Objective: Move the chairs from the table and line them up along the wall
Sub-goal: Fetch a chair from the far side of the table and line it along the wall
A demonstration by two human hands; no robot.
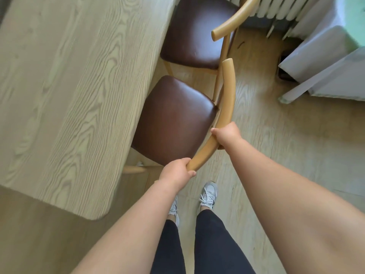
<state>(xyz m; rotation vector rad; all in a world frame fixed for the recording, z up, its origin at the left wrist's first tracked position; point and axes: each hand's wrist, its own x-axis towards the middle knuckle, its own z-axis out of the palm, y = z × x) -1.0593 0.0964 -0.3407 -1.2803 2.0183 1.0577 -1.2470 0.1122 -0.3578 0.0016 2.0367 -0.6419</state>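
Head view: person stands behind near chair (pixel 173 119), both hands on its curved wooden back rail (pixel 227 91). Left hand (pixel 176 172) curls round rail's near end; right hand (pixel 227 135) wraps rail about midway, fingers closed over wood. Chair's brown padded seat sits at long edge of pale wood-grain table (pixel 69 86). Second chair (pixel 197 30), same make, stands just beyond at same edge, back rails nearly meeting. White radiator (pixel 286 10) at top right. White sneakers (pixel 209 193), black leggings (pixel 213 244) over plank floor (pixel 276 145).
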